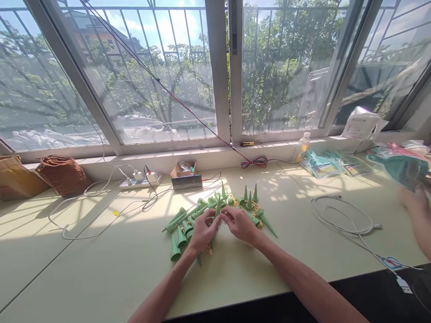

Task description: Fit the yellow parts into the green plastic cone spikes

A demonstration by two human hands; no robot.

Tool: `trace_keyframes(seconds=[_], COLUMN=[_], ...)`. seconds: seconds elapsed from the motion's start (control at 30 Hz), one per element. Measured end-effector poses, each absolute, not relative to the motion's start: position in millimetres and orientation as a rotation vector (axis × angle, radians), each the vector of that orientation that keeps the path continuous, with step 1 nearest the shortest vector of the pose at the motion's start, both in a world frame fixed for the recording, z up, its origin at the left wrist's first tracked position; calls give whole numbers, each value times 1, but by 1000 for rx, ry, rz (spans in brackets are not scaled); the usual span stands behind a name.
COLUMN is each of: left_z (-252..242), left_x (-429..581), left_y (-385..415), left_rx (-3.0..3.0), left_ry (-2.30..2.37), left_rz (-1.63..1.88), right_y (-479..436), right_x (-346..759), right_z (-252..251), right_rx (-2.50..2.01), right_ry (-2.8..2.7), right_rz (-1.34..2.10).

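Observation:
My left hand [203, 233] is closed round a green plastic watering spike [218, 205], its point facing up. Against it, at the spike's lower part, my right hand [240, 225] has its fingers pinched; what lies between them is too small to make out. Beneath and around both hands spreads a pile of green spikes, hollow green cones [175, 249] and small yellow fittings [259, 213]. Several spikes [255, 193] stand upright behind my right hand, and one spike [269, 224] lies pointing to the front right.
Behind the pile stand a phone [186, 181] and a small cardboard box [183, 168]. A power strip [139, 181] with cables is at left. White cables [343, 224] lie at right, where another person's hand [417, 202] holds a teal dustpan-like thing [400, 168]. A bottle [302, 147] stands by the window.

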State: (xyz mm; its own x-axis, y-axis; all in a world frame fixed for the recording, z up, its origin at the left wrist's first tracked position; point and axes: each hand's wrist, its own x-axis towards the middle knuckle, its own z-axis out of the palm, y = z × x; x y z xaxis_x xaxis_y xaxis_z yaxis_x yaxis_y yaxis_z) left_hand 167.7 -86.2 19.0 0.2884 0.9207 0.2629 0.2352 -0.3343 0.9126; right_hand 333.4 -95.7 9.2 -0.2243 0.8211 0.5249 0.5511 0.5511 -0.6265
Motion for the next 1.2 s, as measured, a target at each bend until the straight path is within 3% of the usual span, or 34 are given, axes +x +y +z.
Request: trace_keyframes(seconds=[1.2], left_z=[21], left_x=[167], left_y=[-86], left_rx=[1759], left_ry=[1063], left_rz=[1074], right_y=[-97], right_x=[334], right_z=[11], right_rx=[-1126], right_ry=[-1900], right_rz=[420])
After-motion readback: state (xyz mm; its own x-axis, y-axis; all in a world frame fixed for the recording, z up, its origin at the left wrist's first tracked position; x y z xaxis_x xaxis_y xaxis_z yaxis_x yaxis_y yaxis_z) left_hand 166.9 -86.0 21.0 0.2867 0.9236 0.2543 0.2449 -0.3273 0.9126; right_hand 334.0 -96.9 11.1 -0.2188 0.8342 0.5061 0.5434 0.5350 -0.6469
